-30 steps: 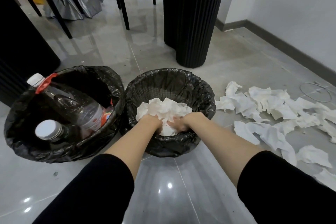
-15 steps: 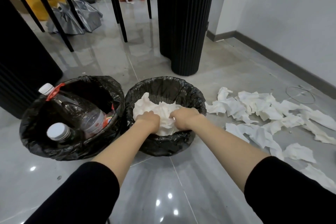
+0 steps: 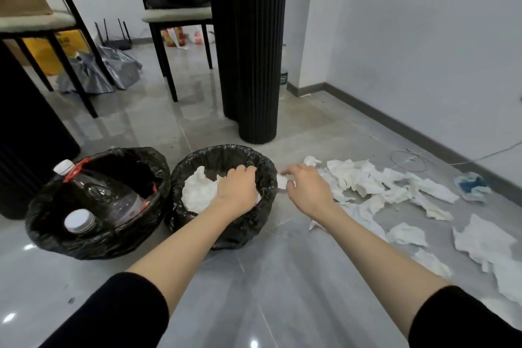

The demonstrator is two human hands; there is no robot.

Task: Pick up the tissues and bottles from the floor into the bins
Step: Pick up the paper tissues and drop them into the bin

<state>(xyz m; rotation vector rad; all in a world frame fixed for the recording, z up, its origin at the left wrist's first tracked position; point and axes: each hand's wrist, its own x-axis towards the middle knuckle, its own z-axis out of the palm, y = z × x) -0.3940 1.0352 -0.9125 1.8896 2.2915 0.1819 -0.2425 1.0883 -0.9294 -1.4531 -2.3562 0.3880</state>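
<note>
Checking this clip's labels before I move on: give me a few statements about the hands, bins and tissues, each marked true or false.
1. Both hands are inside the tissue bin. False: the left hand is in the tissue bin, but the right hand is outside it, over the floor tissues.
2. The left bin holds bottles. True.
3. No tissues remain on the floor. False: many lie to the right of the bins.
4. The two bins stand side by side. True.
</note>
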